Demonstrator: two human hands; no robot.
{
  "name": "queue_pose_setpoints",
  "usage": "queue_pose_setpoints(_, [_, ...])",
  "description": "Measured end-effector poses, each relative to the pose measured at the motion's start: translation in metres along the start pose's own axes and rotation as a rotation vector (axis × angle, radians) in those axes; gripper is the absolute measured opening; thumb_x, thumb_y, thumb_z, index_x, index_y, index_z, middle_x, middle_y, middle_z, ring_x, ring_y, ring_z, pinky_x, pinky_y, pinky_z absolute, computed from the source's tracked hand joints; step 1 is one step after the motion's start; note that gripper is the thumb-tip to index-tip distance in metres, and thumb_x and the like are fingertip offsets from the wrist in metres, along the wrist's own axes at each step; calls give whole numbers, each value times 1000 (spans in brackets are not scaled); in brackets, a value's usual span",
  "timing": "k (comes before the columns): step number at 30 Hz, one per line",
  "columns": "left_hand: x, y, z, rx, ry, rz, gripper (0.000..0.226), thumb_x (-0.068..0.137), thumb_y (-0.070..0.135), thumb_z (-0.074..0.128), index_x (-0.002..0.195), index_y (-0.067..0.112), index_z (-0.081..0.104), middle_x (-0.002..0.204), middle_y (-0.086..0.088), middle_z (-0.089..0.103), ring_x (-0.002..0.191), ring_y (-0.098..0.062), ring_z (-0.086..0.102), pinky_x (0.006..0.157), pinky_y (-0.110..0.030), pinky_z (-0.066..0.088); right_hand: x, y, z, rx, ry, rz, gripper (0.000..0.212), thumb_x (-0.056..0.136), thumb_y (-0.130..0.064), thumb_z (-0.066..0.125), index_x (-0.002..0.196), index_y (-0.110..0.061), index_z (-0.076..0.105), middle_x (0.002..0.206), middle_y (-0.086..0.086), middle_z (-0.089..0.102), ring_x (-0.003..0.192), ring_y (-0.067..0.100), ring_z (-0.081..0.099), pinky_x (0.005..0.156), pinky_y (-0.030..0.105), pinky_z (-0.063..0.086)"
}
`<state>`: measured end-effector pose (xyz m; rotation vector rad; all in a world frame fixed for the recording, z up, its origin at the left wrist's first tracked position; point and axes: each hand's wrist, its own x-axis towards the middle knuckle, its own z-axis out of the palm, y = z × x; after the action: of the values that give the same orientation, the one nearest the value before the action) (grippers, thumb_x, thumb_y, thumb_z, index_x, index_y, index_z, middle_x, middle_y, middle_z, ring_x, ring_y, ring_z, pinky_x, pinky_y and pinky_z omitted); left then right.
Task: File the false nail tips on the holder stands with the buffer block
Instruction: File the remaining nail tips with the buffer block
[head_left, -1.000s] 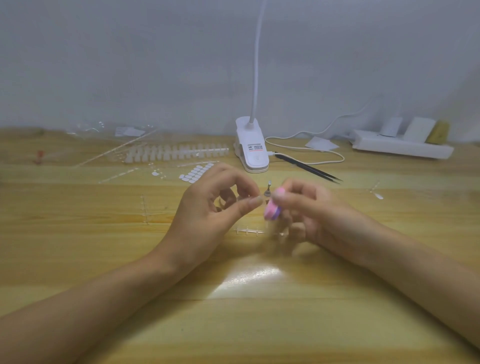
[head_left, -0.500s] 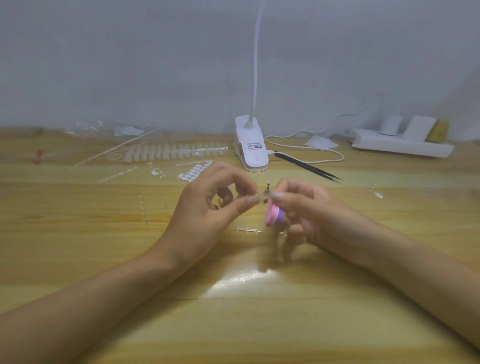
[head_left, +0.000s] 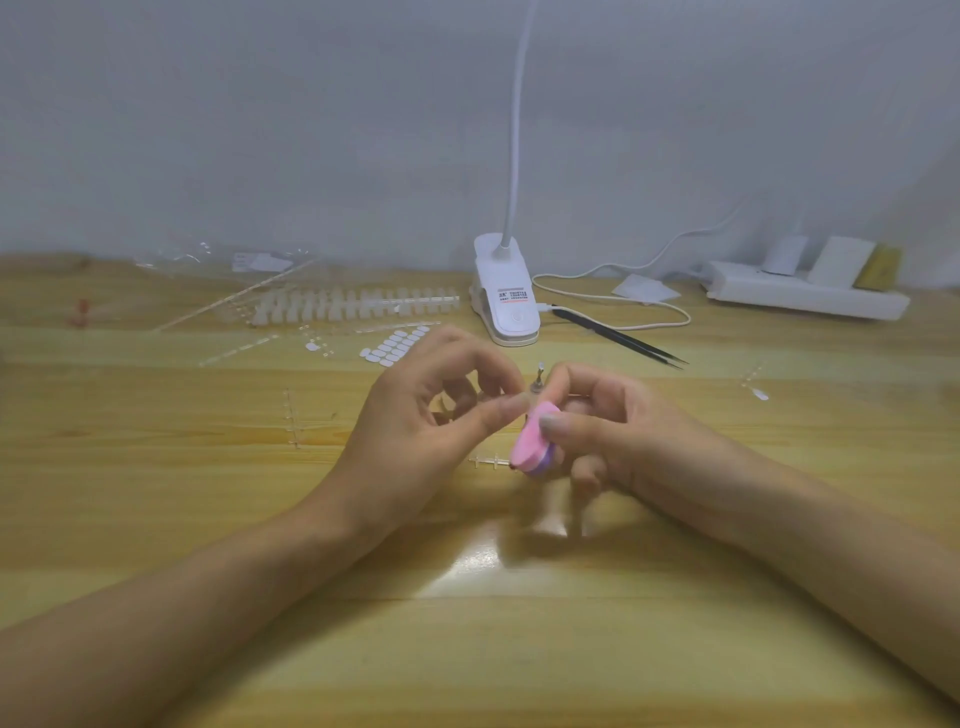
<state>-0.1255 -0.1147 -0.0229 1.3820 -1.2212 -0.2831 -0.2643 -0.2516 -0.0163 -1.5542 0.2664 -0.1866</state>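
Note:
My right hand (head_left: 608, 421) grips a small pink and purple buffer block (head_left: 532, 447) between thumb and fingers, held above the wooden table (head_left: 467, 623). My left hand (head_left: 431, 415) pinches something tiny between thumb and forefinger right against the block's upper end; a nail tip there is too small to make out. Just behind the fingertips a small metal holder stand (head_left: 538, 378) pokes up.
A white clip lamp (head_left: 506, 306) stands behind the hands, black tweezers (head_left: 618, 336) to its right. A strip of nail tips (head_left: 353, 304) and adhesive tabs (head_left: 395, 345) lie at back left. A white power strip (head_left: 805, 293) sits at back right. Clear sprue pieces (head_left: 292, 415) lie around.
The buffer block has shifted slightly down and back up against my left fingertips, showing more of its pink face now. My left hand has stayed almost still.

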Motion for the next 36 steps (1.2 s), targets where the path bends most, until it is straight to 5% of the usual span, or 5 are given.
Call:
queue_pose_setpoints(4, [-1, 0, 1, -13, -15, 11, 14, 77, 34, 74, 75, 23, 68, 91, -3, 55, 70, -12, 49, 64, -17, 43, 0, 0, -1, 145, 140, -16, 22, 81, -24, 68, 91, -11, 54, 83, 4, 73, 63, 8, 60, 48, 17, 47])
queue_pose_setpoints(13, [-1, 0, 0, -9, 1, 25, 10, 78, 31, 75, 75, 25, 67, 88, 5, 56, 70, -3, 50, 62, -16, 43, 0, 1, -3, 83, 1, -14, 16, 81, -25, 75, 88, -18, 61, 94, 11, 74, 74, 14, 64, 52, 19, 50])
queue_pose_setpoints(36, [-1, -2, 1, 83, -35, 78, 10, 83, 27, 72, 78, 26, 63, 86, 10, 54, 74, -4, 52, 61, -15, 41, 2, 1, -2, 130, 82, -8, 19, 82, -24, 71, 89, -12, 58, 86, 8, 73, 71, 14, 61, 51, 19, 49])
